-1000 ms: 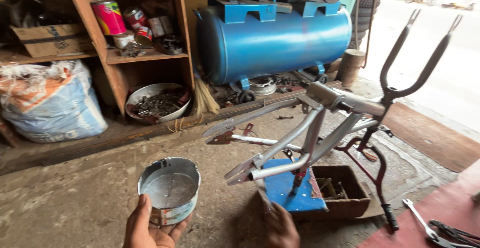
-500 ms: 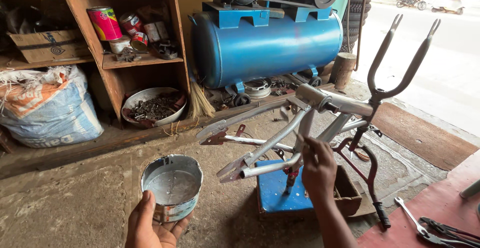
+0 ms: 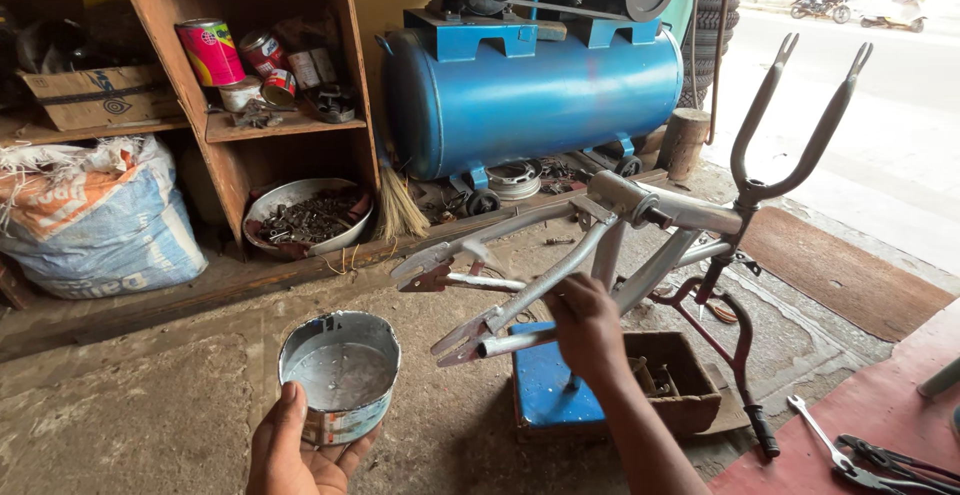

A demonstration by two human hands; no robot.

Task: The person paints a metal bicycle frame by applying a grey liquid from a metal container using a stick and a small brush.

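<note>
Pink-labelled can (image 3: 211,52), red tins (image 3: 268,63) on shelf; cardboard box (image 3: 101,96) above blue-orange sack (image 3: 97,217).

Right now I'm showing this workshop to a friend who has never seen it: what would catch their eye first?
Probably the big blue compressor tank against the back wall, beside the wooden shelf. Next, the silver-grey bicycle frame turned upside down at the centre, fork pointing up, with the right hand on one of its tubes. In the foreground, the left hand holds a tin of silvery paint.

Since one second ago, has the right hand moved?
Yes. The right hand rose from beside the blue stand up onto the grey bicycle frame.
</note>
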